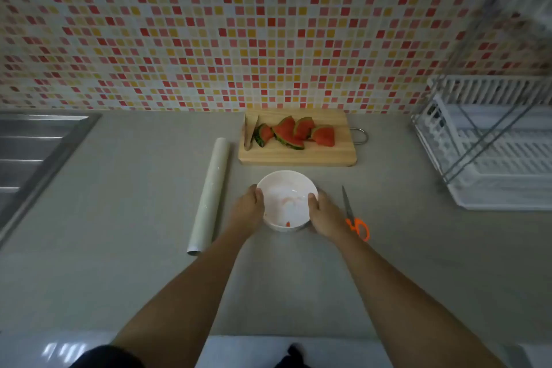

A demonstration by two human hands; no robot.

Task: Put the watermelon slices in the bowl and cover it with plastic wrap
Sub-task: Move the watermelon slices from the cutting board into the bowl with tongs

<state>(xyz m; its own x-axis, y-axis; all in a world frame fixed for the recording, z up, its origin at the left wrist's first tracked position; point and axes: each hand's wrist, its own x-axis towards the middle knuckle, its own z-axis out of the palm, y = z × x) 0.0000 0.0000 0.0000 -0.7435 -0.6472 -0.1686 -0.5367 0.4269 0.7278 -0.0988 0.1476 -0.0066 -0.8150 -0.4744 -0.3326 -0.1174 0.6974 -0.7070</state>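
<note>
Both hands — left hand, right hand — cup the bowl; watermelon slices lie straight beyond it, slightly right — right hand nearer.

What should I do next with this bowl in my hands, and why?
Probably lift the left hand off the bowl and reach for the tongs at the cutting board's left edge. The right hand can steady the bowl, which holds only a tiny red scrap, while the watermelon slices all lie on the board beyond it.

Sink partly beyond left edge; dish rack blurry.
</note>
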